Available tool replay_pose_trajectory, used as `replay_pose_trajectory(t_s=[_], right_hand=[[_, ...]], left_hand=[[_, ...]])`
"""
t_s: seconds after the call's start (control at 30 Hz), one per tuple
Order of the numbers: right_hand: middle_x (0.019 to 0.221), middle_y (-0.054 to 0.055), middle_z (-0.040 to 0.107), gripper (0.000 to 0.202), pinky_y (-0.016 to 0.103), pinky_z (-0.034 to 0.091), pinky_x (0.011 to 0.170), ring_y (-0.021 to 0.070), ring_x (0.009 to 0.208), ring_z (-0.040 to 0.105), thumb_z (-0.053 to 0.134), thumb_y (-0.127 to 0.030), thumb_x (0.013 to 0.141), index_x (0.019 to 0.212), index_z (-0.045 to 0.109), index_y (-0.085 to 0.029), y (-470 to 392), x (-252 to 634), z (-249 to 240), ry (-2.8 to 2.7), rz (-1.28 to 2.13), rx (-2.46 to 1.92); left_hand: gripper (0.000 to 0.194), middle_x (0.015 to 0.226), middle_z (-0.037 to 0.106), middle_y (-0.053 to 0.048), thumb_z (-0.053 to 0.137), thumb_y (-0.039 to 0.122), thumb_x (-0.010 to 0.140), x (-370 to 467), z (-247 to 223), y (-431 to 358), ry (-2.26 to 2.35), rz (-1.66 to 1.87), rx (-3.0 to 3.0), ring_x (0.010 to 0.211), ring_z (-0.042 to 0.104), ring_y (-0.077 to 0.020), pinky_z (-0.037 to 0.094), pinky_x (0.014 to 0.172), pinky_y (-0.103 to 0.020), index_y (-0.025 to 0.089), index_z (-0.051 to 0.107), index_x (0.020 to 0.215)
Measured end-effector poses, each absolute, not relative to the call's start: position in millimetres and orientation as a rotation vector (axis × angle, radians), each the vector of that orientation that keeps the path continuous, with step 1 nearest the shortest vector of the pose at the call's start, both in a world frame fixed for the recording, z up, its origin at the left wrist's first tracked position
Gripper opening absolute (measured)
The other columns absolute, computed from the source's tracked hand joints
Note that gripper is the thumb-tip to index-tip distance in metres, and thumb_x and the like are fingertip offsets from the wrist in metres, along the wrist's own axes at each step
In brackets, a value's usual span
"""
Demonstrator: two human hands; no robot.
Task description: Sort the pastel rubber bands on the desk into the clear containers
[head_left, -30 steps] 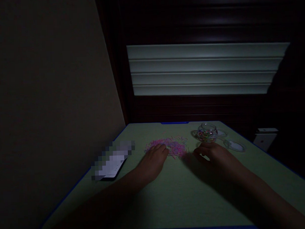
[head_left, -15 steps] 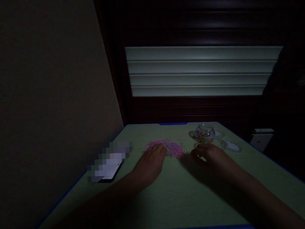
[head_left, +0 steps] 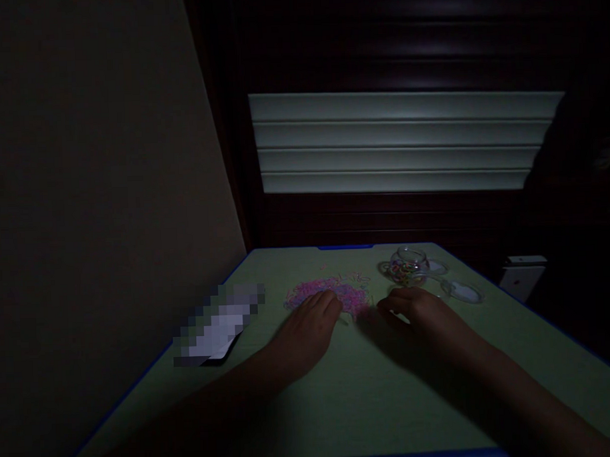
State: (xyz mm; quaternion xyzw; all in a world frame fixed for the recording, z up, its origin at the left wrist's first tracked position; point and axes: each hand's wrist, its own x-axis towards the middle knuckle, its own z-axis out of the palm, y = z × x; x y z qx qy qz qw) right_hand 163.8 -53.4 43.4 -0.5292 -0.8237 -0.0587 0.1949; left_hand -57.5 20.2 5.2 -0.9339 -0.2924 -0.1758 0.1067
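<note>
A loose heap of small pink and purple rubber bands lies spread on the pale green table. My left hand rests at its near edge, fingers curled and pressed together; the fingertips are hidden from me. Beside those fingers a pale band pokes out. To the right of the heap, my right hand is closed in a pinch just over the table. What sits between that thumb and finger is too small and dark to make out. Behind it stands an open clear jar with several colourful bits inside.
Two clear round lids or dishes with white centres, one nearer and one behind the jar, lie at the right. A phone-like slab, partly blurred out, is on the left. A wall borders the table's left side.
My left hand has slid slightly right and toward me along the heap, and a pale band now shows by its fingers. My right hand has shifted a little left, still pinched.
</note>
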Motion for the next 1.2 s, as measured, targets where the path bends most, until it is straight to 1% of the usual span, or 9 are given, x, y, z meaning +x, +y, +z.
replay_pose_trajectory(t_s=[0.17, 0.37, 0.57, 0.7, 0.87, 0.97, 1.03, 1.13, 1.2], right_hand=[[0.076, 0.006, 0.062, 0.022, 0.026, 0.038, 0.068, 0.0147, 0.073, 0.057, 0.045, -0.021, 0.089, 0.08, 0.065, -0.016, -53.6, 162.5, 42.5, -2.345, -0.148, -1.434], [0.075, 0.006, 0.062, 0.024, 0.026, 0.038, 0.067, 0.0142, 0.071, 0.056, 0.044, -0.02, 0.09, 0.077, 0.064, -0.016, -53.0, 161.7, 41.6, -2.35, -0.183, -1.417], [0.074, 0.006, 0.062, 0.023, 0.026, 0.037, 0.066, 0.0139, 0.07, 0.056, 0.045, -0.019, 0.089, 0.079, 0.065, -0.016, -54.6, 160.9, 43.0, -2.365, -0.191, -1.424], [0.075, 0.005, 0.063, 0.022, 0.025, 0.037, 0.065, 0.0134, 0.07, 0.056, 0.046, -0.02, 0.089, 0.081, 0.066, -0.016, -54.7, 161.0, 43.2, -2.364, -0.196, -1.434], [0.074, 0.005, 0.062, 0.023, 0.025, 0.038, 0.066, 0.0136, 0.07, 0.056, 0.045, -0.021, 0.09, 0.077, 0.064, -0.016, -53.6, 160.9, 42.8, -2.346, -0.214, -1.449], [0.076, 0.005, 0.062, 0.021, 0.026, 0.039, 0.069, 0.0146, 0.073, 0.057, 0.045, -0.02, 0.09, 0.081, 0.065, -0.016, -53.1, 160.9, 41.4, -2.323, -0.218, -1.434], [0.078, 0.006, 0.063, 0.021, 0.027, 0.04, 0.071, 0.0153, 0.075, 0.058, 0.045, -0.02, 0.09, 0.084, 0.065, -0.016, -52.2, 161.3, 39.5, -2.306, -0.226, -1.406], [0.081, 0.007, 0.064, 0.022, 0.027, 0.041, 0.071, 0.0159, 0.077, 0.058, 0.045, -0.023, 0.091, 0.087, 0.066, -0.017, -50.2, 162.4, 36.5, -2.293, -0.243, -1.37], [0.081, 0.006, 0.064, 0.022, 0.028, 0.041, 0.071, 0.0159, 0.076, 0.058, 0.046, -0.026, 0.091, 0.09, 0.067, -0.017, -49.2, 163.2, 35.3, -2.299, -0.25, -1.335]], left_hand=[[0.019, 0.097, 0.052, -0.006, 0.038, 0.004, 0.087, -56.1, 5.2, 18.3, -0.795, -0.443, -2.674, 0.089, 0.048, -0.0197, 0.042, 0.082, -0.034, 0.015, 0.05, 0.098], [0.015, 0.093, 0.054, -0.006, 0.043, 0.004, 0.086, -60.2, 12.2, 20.9, -0.639, -0.229, -2.525, 0.088, 0.049, -0.0214, 0.041, 0.079, -0.036, 0.015, 0.051, 0.093], [0.018, 0.096, 0.056, -0.007, 0.045, 0.002, 0.085, -69.2, 22.3, 21.2, -0.664, -0.132, -2.479, 0.093, 0.051, -0.0216, 0.038, 0.084, -0.037, 0.014, 0.053, 0.095], [0.021, 0.098, 0.058, -0.008, 0.044, 0.0, 0.083, -71.4, 29.6, 20.4, -0.707, -0.062, -2.403, 0.095, 0.052, -0.0234, 0.039, 0.082, -0.037, 0.013, 0.055, 0.095], [0.02, 0.099, 0.057, -0.008, 0.042, 0.002, 0.086, -70.0, 29.1, 21.7, -0.773, -0.227, -2.43, 0.094, 0.052, -0.0211, 0.041, 0.081, -0.034, 0.014, 0.054, 0.096], [0.02, 0.1, 0.056, -0.006, 0.041, 0.003, 0.087, -64.6, 19.5, 18.5, -0.793, -0.418, -2.522, 0.094, 0.051, -0.0198, 0.042, 0.085, -0.034, 0.015, 0.052, 0.098], [0.019, 0.098, 0.055, -0.006, 0.041, 0.003, 0.086, -59.8, 11.2, 15.1, -0.806, -0.497, -2.57, 0.089, 0.052, -0.019, 0.044, 0.081, -0.033, 0.015, 0.051, 0.098], [0.02, 0.099, 0.055, -0.007, 0.042, 0.004, 0.087, -53.9, 1.5, 11.2, -0.661, -0.59, -2.567, 0.089, 0.051, -0.0198, 0.045, 0.081, -0.034, 0.014, 0.05, 0.102], [0.018, 0.098, 0.055, -0.007, 0.043, 0.005, 0.087, -51.9, -0.9, 10.4, -0.606, -0.622, -2.543, 0.087, 0.051, -0.0202, 0.046, 0.079, -0.035, 0.013, 0.051, 0.102]])
